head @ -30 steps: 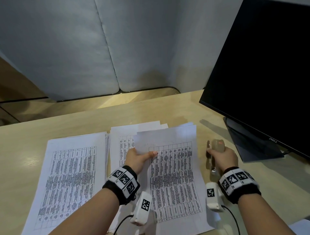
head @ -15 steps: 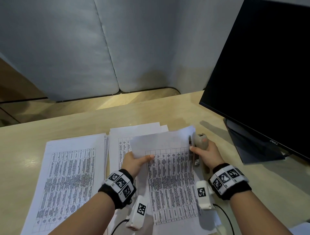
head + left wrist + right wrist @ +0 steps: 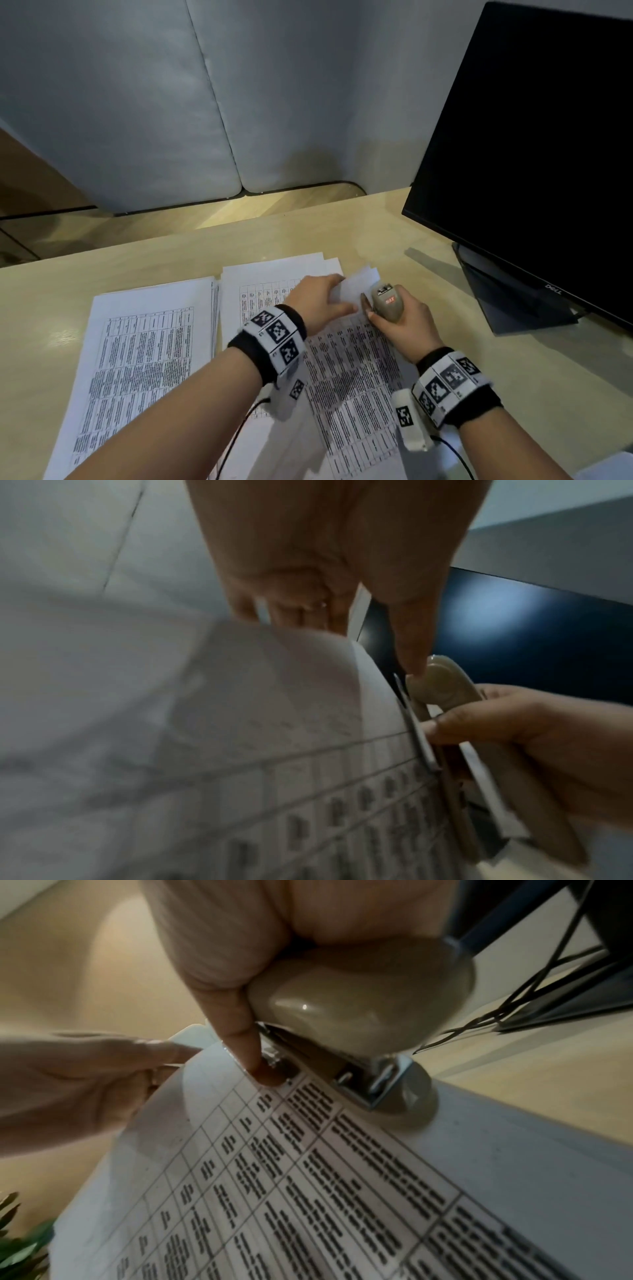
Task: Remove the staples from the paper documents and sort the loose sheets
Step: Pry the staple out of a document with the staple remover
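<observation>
A stapled document [image 3: 349, 377] printed with tables lies on the desk in front of me. My left hand [image 3: 337, 294] pinches its top edge and curls the top sheet [image 3: 274, 710] back. My right hand [image 3: 376, 315] grips a beige stapler-type tool [image 3: 387, 301] marked MAX. The tool's metal end [image 3: 363, 1088] sits at the document's top right corner [image 3: 291, 1085], with my right thumb [image 3: 253, 1064] pressing the paper beside it. I cannot make out the staple itself. A second pile of printed sheets [image 3: 144, 342] lies to the left, and a third pile [image 3: 267, 277] lies under the document.
A black monitor [image 3: 531, 154] on its stand [image 3: 507, 294] fills the right side, close to my right hand. Cables [image 3: 514, 1001] run behind the tool. Grey partition panels [image 3: 171, 102] close off the back of the wooden desk [image 3: 44, 308]. Green leaves [image 3: 20, 1245] show low in the right wrist view.
My right hand has carried the tool left, from beside the document to its top right corner. My left hand has moved up and right and bent the top of the sheet back.
</observation>
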`<state>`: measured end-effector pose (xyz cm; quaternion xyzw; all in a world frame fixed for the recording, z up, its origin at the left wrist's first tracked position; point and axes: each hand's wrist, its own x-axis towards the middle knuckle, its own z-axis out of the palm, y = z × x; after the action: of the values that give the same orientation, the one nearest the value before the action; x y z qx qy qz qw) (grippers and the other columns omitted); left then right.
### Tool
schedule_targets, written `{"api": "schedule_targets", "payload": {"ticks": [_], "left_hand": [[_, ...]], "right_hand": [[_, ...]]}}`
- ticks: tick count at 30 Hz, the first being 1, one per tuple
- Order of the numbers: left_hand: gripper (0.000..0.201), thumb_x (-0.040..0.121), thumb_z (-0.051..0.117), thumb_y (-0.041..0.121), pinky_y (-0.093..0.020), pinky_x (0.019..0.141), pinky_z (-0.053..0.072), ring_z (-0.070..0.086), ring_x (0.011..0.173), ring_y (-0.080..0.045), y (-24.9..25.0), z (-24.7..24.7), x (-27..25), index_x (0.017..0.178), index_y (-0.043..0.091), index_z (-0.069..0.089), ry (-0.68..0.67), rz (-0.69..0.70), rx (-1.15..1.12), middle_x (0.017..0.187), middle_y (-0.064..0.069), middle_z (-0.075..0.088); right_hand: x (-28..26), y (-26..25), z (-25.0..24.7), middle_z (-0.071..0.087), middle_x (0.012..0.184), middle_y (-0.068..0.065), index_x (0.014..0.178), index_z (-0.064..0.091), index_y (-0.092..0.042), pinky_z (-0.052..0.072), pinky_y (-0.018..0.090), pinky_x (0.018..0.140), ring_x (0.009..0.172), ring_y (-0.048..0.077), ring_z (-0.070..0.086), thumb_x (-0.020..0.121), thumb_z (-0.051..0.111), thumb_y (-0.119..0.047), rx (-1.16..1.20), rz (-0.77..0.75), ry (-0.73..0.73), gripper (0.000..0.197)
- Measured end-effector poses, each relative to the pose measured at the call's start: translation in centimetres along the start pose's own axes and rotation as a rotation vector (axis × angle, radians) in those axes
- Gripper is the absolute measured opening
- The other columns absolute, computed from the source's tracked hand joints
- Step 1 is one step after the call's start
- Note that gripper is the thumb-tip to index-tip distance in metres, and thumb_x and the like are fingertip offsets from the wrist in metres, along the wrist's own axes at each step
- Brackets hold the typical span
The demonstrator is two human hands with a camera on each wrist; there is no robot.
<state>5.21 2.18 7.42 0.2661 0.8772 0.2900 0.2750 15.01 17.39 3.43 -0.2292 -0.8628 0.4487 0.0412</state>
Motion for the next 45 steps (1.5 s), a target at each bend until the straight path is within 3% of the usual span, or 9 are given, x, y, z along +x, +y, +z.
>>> {"api": "schedule_targets", "payload": {"ticks": [4, 6, 9, 16, 20, 23, 30, 36, 45], "left_hand": [[0.022, 0.083, 0.066, 0.028, -0.028, 0.06, 0.035, 0.051, 0.071, -0.021, 0.1, 0.3, 0.7, 0.082, 0.007, 0.064, -0.017, -0.051, -0.038, 0.076, -0.008, 0.058], [0.024, 0.082, 0.068, 0.026, -0.029, 0.061, 0.036, 0.052, 0.07, -0.022, -0.1, 0.7, 0.7, 0.083, 0.003, 0.066, -0.003, -0.086, -0.09, 0.076, -0.011, 0.059], [0.024, 0.082, 0.068, 0.026, -0.031, 0.07, 0.044, 0.06, 0.081, -0.025, -0.5, 1.2, 0.7, 0.092, 0.004, 0.069, 0.024, -0.119, -0.171, 0.089, -0.013, 0.068], [0.016, 0.081, 0.068, 0.025, -0.024, 0.057, 0.036, 0.052, 0.068, -0.017, -0.9, 1.6, 0.4, 0.087, 0.01, 0.068, 0.017, -0.111, -0.194, 0.074, -0.002, 0.06], [0.014, 0.08, 0.069, 0.025, -0.023, 0.051, 0.031, 0.046, 0.058, -0.012, -1.3, 1.8, 0.3, 0.075, 0.013, 0.064, 0.026, -0.129, -0.2, 0.063, 0.001, 0.053], [0.014, 0.08, 0.069, 0.025, -0.023, 0.051, 0.032, 0.046, 0.056, -0.01, -1.4, 2.1, 0.4, 0.075, 0.012, 0.066, 0.026, -0.146, -0.226, 0.061, 0.003, 0.054], [0.02, 0.082, 0.065, 0.024, -0.026, 0.058, 0.036, 0.052, 0.069, -0.02, -1.8, 2.1, 0.5, 0.086, 0.005, 0.069, 0.034, -0.147, -0.215, 0.073, -0.006, 0.059], [0.024, 0.083, 0.066, 0.028, -0.027, 0.062, 0.035, 0.051, 0.07, -0.02, -1.9, 2.3, 0.7, 0.088, 0.005, 0.068, 0.034, -0.147, -0.223, 0.073, -0.005, 0.058], [0.028, 0.082, 0.067, 0.029, -0.026, 0.052, 0.03, 0.043, 0.054, -0.015, -1.8, 2.4, 0.7, 0.083, 0.001, 0.068, 0.028, -0.158, -0.211, 0.059, -0.002, 0.051]], "right_hand": [[-0.8, -0.3, 0.2, 0.058, 0.084, 0.007, 0.085, 0.055, -0.009, 0.04, 0.029, 0.066, 0.076, 0.024, 0.054, 0.075, 0.076, -0.026, -0.082, -0.052, 0.062, 0.029], [-1.2, 0.3, 0.2, 0.047, 0.104, 0.008, 0.089, 0.058, -0.004, 0.036, 0.019, 0.08, 0.091, 0.02, 0.047, 0.072, 0.078, -0.021, -0.168, -0.091, 0.122, 0.032], [-1.9, 0.8, 0.2, 0.04, 0.114, 0.012, 0.095, 0.057, -0.001, 0.04, 0.029, 0.094, 0.104, 0.027, 0.045, 0.065, 0.074, -0.006, -0.291, -0.059, 0.078, 0.035], [-2.7, 0.2, 1.8, 0.062, 0.097, 0.012, 0.101, 0.049, -0.01, 0.035, 0.029, 0.067, 0.092, 0.03, 0.058, 0.078, 0.067, -0.018, -0.277, 0.056, -0.068, 0.03], [-2.7, -0.8, 2.0, 0.063, 0.088, 0.009, 0.09, 0.048, -0.015, 0.039, 0.03, 0.065, 0.086, 0.029, 0.059, 0.079, 0.066, -0.041, -0.253, 0.085, -0.042, 0.034], [-2.5, -1.7, 2.1, 0.065, 0.094, 0.009, 0.098, 0.052, -0.015, 0.041, 0.032, 0.068, 0.091, 0.029, 0.059, 0.079, 0.06, -0.057, -0.32, 0.127, -0.031, 0.046], [-2.2, -2.1, 2.1, 0.067, 0.097, 0.008, 0.108, 0.049, -0.022, 0.042, 0.033, 0.069, 0.095, 0.031, 0.06, 0.083, 0.053, -0.056, -0.386, 0.132, -0.028, 0.043], [-1.8, -1.4, 2.3, 0.067, 0.085, 0.006, 0.095, 0.048, -0.022, 0.049, 0.036, 0.069, 0.082, 0.029, 0.061, 0.08, 0.061, -0.048, -0.272, 0.083, -0.058, 0.032], [-1.7, -1.3, 2.6, 0.067, 0.088, 0.006, 0.098, 0.051, -0.018, 0.05, 0.036, 0.07, 0.084, 0.029, 0.061, 0.08, 0.062, -0.046, -0.233, 0.103, -0.046, 0.034]]}}
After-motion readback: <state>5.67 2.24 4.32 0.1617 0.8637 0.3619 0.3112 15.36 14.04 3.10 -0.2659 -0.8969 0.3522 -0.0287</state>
